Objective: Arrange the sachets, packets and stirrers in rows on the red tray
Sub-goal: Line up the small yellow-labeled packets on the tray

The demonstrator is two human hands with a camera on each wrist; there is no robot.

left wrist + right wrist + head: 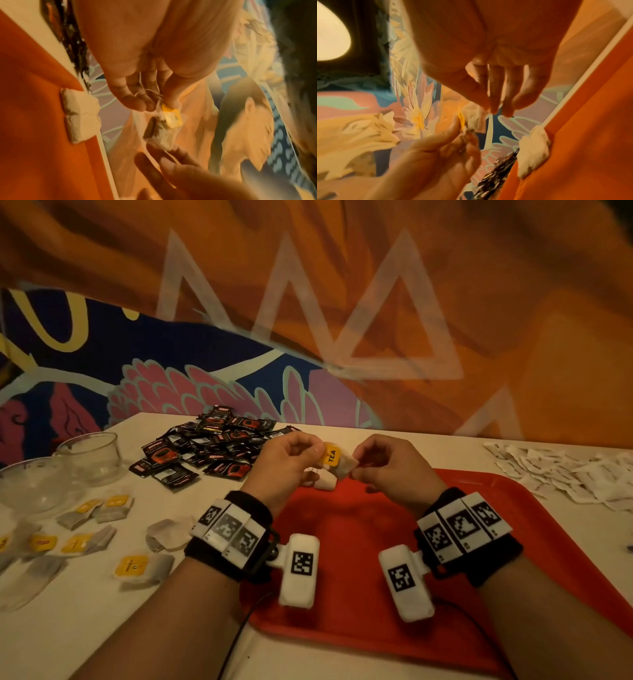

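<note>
Nearest you, the flat red plastic tray (534, 542) sits on the white counter (85, 611), most of its floor bare. Above its far edge your left hand (284, 463) and right hand (390, 467) share one white paper tea bag with a yellow tag (337, 460), held in the air. The left fingers (169, 94) pinch the tag end, the string looped loose under them. The right fingers (494, 100) pinch the opposite end of the bag; the rest curl in.

Just below the held bag, two white tea bags (323, 479) lie side by side, touching, at the tray's far edge. That looks like the only row begun, so the task is barely started.

Left of the tray, more yellow-tagged tea bags (102, 529) lie scattered beside two clear glass bowls (61, 470). Further off, a heap of black and red foil sachets (212, 446) waits untouched. Far right, a pile of white paper packets (575, 474) lies loose. No stirrers show. Almost everything is left to place.
</note>
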